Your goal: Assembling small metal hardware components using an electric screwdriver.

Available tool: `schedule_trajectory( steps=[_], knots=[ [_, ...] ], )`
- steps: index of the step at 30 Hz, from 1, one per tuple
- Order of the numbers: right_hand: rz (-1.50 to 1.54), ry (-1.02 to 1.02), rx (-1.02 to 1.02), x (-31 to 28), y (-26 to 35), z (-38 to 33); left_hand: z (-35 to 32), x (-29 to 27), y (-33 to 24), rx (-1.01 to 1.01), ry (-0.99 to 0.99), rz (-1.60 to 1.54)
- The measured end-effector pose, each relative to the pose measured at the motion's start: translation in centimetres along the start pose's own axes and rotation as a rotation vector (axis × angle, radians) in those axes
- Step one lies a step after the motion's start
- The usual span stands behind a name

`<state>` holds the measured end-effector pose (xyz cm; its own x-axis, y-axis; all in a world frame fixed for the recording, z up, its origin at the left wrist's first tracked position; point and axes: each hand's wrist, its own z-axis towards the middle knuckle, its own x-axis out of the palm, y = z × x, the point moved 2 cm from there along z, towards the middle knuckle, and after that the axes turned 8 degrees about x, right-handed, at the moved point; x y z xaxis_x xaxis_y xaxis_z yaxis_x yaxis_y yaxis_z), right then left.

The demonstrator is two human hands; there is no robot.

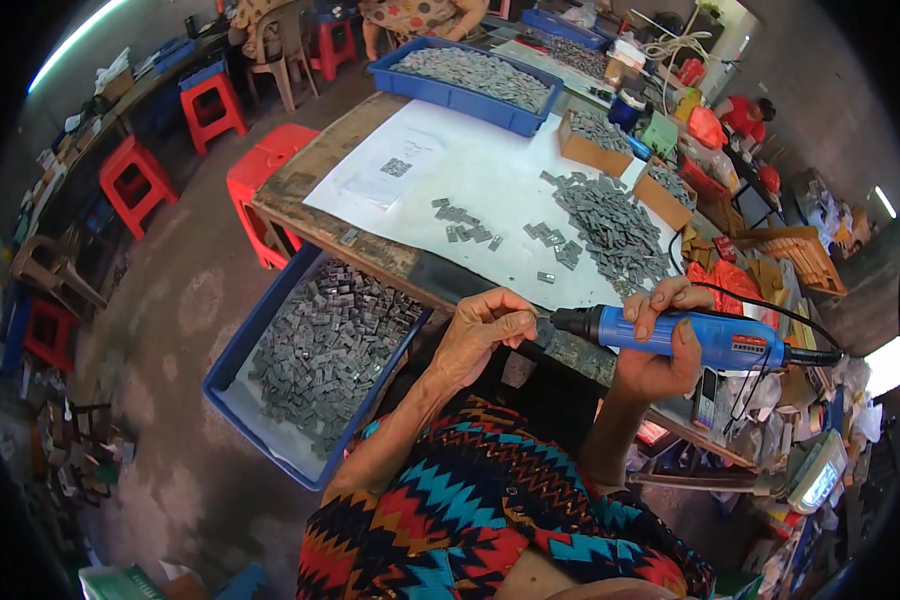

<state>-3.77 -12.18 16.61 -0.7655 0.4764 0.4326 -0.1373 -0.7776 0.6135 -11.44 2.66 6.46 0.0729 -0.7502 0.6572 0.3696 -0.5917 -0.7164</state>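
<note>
My right hand (662,360) is wrapped round a blue electric screwdriver (715,340) with a black nose and a black cord. The tool lies level, its nose pointing left. Between thumb and fingers, my left hand (485,335) pinches a small dark grey piece (544,332) at the screwdriver's tip. Whether a screw sits there is too small to tell. Beyond my hands, a heap of small grey rectangular parts (615,228) covers the right of the white sheet (510,165) on the table. Smaller clusters of the same parts (460,220) lie left of it.
Left of me stands a blue bin (258,436) full of grey parts. A blue tray (460,104) of parts sits at the table's far end. Two cardboard boxes (592,153) flank the heap. Red stools (260,165) stand to the left; clutter lines the right. Other people are farther back.
</note>
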Motion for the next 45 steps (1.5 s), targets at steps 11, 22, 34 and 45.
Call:
schedule_trajectory(
  steps=[11, 22, 34, 45],
  knots=[
    [-0.043, 0.010, -0.012, 2.0, 0.8, -1.0, -2.2, 0.4, -0.8, 0.045, 0.031, 0.019],
    [-0.083, 0.119, 0.079, 4.2, -0.6, -1.0, -3.7, -1.3, -1.3, 0.116, -0.002, 0.172],
    [-0.100, 0.124, 0.189, 4.5, -1.5, -0.2, -3.8, -2.1, -1.2, 0.168, 0.040, 0.227],
    [-0.141, 0.021, 0.191, 4.2, -1.4, -0.6, -3.9, -1.8, -1.0, 0.210, 0.080, 0.309]
  ],
)
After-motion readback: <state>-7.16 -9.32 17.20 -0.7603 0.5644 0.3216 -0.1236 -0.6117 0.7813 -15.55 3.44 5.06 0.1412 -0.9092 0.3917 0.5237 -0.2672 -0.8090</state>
